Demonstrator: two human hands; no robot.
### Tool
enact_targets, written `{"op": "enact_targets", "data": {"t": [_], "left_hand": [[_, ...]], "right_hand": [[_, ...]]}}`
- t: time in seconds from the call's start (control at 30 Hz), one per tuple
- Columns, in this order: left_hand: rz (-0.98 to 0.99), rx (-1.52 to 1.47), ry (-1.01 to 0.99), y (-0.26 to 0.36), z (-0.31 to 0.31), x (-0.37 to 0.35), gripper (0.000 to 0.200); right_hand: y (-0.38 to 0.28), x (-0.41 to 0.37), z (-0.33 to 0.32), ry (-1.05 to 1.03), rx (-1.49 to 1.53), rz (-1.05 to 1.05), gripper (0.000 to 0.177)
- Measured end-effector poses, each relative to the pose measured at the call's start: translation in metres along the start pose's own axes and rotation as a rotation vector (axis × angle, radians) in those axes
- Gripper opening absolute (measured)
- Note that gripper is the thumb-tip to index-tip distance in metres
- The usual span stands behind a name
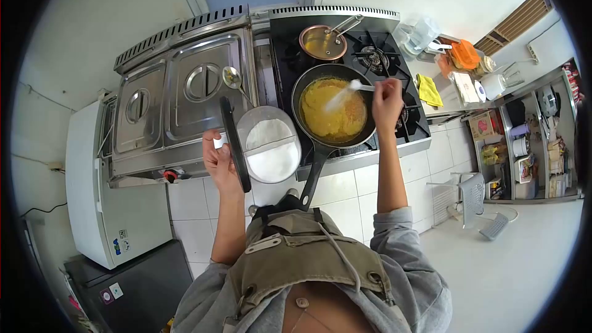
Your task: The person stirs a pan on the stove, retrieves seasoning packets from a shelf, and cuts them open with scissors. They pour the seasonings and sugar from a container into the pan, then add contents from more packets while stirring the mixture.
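Observation:
My right hand (387, 103) grips a small white spoon (365, 87) over the frying pan (316, 152). White grains fall in a blurred streak from the spoon's bowl onto the yellow food (324, 120) in the pan. At the left, the fingers of my left hand (221, 163) are closed on a dark-rimmed lid (233, 145), tilted up on edge beside a clear container (295, 159). White granules (268, 163) fill much of that container, with a divider across its middle. The pan's black handle (316, 172) points toward my body.
Behind the pan, a small copper-coloured saucepan (324, 42) with liquid sits on the black stove (383, 43). A metal spoon (232, 78) rests on the steel-lidded warmer (176, 111). A yellow cloth (428, 90) lies on the right counter. White floor tiles (336, 188) show below.

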State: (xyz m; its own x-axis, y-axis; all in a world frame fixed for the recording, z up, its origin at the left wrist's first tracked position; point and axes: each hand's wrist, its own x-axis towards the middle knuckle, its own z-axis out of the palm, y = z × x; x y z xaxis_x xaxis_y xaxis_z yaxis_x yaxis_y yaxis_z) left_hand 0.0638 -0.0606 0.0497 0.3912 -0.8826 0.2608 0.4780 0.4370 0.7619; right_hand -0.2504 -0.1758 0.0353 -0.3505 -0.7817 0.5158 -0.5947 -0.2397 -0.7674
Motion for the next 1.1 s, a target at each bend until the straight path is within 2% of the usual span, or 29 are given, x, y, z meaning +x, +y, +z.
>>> {"op": "enact_targets", "data": {"t": [0.07,0.1,0.17,0.2,0.23,0.27,0.3,0.33,0.43,0.47,0.5,0.57,0.63,0.7,0.77,0.83,1.0,1.1], "left_hand": [[0.002,0.018,-0.007,0.003,0.001,0.002,0.024],[-0.021,-0.026,-0.005,0.004,0.003,0.002,0.024],[-0.042,-0.073,-0.002,0.006,0.009,0.001,0.023],[-0.062,-0.081,0.058,0.007,0.014,0.0,0.024],[-0.083,-0.086,0.115,0.007,0.015,0.0,0.024],[-0.087,-0.083,0.111,0.005,0.011,-0.001,0.024],[-0.077,-0.096,0.028,0.0,0.006,0.0,0.024],[-0.064,-0.11,-0.052,-0.004,0.003,0.002,0.024],[-0.102,-0.205,-0.066,-0.014,0.007,0.001,0.023],[-0.121,-0.168,0.037,-0.01,0.023,0.001,0.023],[-0.13,-0.165,-0.099,-0.023,0.001,0.002,0.022],[-0.229,-0.13,-0.195,-0.025,-0.001,0.002,0.019],[-0.255,-0.186,-0.183,-0.025,0.012,0.0,0.021],[-0.32,-0.201,-0.255,-0.028,0.017,0.0,0.02],[-0.333,-0.18,-0.309,-0.023,0.025,-0.001,0.019],[-0.45,-0.098,-0.365,-0.023,0.026,0.0,0.021],[-0.63,0.077,-0.482,-0.01,0.043,0.004,0.024],[-0.631,0.101,-0.512,-0.015,0.046,0.004,0.023]], "right_hand": [[-0.003,-0.001,0.004,-0.139,-0.048,-0.08,0.013],[0.001,-0.001,0.005,-0.135,-0.047,-0.079,0.013],[0.021,0.0,0.007,-0.101,-0.288,-0.242,0.012],[0.034,-0.001,0.006,-0.28,-0.27,-0.356,0.011],[0.044,-0.003,0.002,-0.277,-0.27,-0.351,0.011],[0.054,-0.006,-0.002,-0.323,-0.41,-0.326,0.011],[0.051,-0.005,-0.007,-0.369,-0.549,-0.306,0.011],[0.048,-0.004,-0.015,-0.318,-0.537,-0.31,0.013],[0.012,-0.004,-0.035,-0.103,-0.307,-0.229,0.011],[-0.01,-0.006,-0.044,-0.075,-0.197,-0.151,0.011],[-0.032,-0.006,-0.052,-0.045,-0.087,-0.074,0.012],[-0.068,-0.011,-0.062,-0.094,0.382,0.045,0.013],[-0.107,-0.023,-0.069,-0.177,0.404,0.05,0.014],[-0.129,-0.035,-0.068,-0.287,0.331,-0.062,0.016],[-0.154,-0.042,-0.071,-0.468,0.074,-0.173,0.017],[-0.148,-0.051,-0.06,-0.613,0.018,-0.348,0.014],[-0.112,-0.063,-0.034,-0.823,-0.107,-0.548,0.014],[-0.106,-0.071,-0.023,-0.761,0.084,-0.492,0.014]]}}
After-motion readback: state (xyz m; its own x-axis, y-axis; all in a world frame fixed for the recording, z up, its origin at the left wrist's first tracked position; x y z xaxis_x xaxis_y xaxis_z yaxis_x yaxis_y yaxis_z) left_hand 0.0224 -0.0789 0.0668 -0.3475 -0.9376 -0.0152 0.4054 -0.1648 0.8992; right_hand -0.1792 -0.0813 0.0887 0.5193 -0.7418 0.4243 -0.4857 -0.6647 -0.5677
